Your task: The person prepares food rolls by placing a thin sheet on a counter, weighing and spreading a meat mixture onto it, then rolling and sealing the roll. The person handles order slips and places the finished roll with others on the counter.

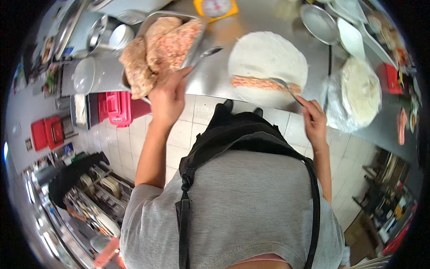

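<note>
My left hand (pixel 169 95) grips the handle of a metal spoon (pixel 212 51) beside the near edge of a metal tray (pixel 193 50). That tray holds several masses of raw minced filling (pixel 176 43), pinkish with orange bits. In my right hand (pixel 314 117) is a metal utensil (pixel 291 91), a fork or a spoon; its head lies against a strip of filling (pixel 255 83). The strip crosses the lower part of a thin round white wrapper sheet (pixel 268 53), which lies flat with its near side at the counter's edge.
A stack of round wrappers (pixel 361 92) in clear plastic sits at right. Behind stand a yellow dial scale (pixel 216 7) and a metal strainer (pixel 319 23). White bowls (pixel 121 36) are at left; a pink bin (pixel 121 109) is below the steel counter (pixel 210 80). Another person (pixel 74 178) bends at lower left.
</note>
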`<action>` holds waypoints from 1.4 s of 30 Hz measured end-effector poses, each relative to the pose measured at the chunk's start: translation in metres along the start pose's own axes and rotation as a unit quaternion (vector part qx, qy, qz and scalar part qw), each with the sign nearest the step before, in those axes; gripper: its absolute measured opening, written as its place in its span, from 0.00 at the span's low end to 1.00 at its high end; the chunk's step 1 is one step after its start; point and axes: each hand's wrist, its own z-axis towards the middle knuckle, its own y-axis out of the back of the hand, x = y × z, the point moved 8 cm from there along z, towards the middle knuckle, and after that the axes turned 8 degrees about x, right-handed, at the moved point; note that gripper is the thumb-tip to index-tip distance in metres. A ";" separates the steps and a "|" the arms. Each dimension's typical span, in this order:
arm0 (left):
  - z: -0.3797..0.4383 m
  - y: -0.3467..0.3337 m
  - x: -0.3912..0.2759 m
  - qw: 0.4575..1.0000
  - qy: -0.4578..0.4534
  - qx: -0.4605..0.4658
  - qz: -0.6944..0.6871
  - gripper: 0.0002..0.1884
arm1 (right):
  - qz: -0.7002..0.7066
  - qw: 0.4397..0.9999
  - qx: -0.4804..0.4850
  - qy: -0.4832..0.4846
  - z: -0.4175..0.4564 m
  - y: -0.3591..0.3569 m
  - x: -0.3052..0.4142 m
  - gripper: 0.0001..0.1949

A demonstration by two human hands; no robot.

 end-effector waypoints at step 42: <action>-0.013 -0.162 -0.053 0.975 -0.214 0.040 -0.049 0.17 | -0.083 0.970 -0.050 0.222 0.036 -0.066 0.021 0.07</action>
